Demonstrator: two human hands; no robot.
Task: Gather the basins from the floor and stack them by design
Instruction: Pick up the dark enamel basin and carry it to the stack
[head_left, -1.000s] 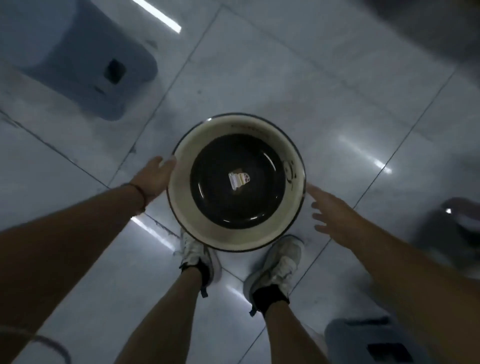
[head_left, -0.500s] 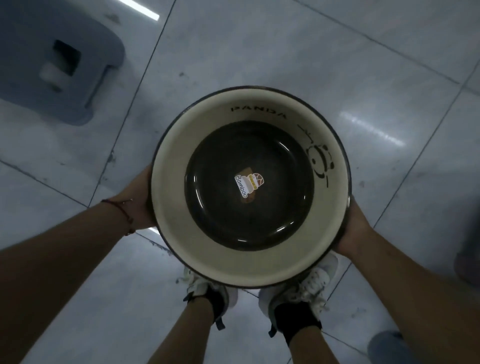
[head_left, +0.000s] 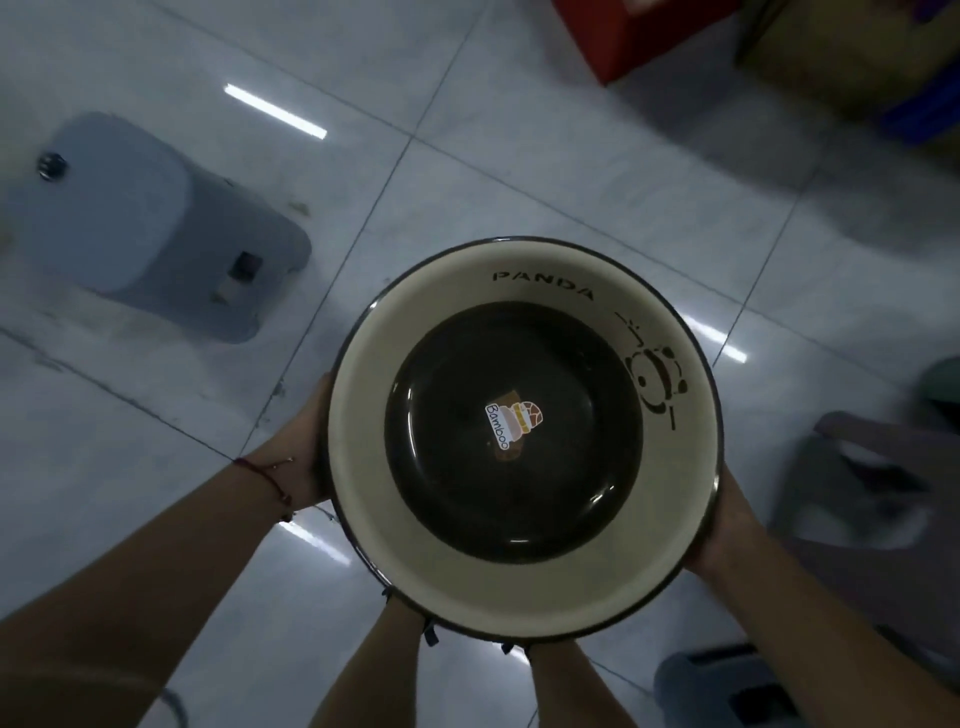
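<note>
A round cream basin (head_left: 363, 467) with a dark bottom, a "PANDA" print and a panda drawing is lifted off the floor in front of me. A "Bamboo" sticker sits at its centre. My left hand (head_left: 306, 452) holds its left side from outside, fingers hidden behind the rim. My right hand (head_left: 727, 525) holds its right side the same way. My legs show below the basin.
A grey plastic stool (head_left: 156, 228) stands on the tiled floor at the left. Another grey stool (head_left: 727, 680) is at the lower right, with blurred grey objects (head_left: 872, 499) beside it. A red box (head_left: 639, 31) and cardboard boxes (head_left: 852, 52) lie at the top right.
A second ago the basin sat on the floor with my hands reaching for its sides. Both hands took hold and lifted it toward me. The view has tilted up.
</note>
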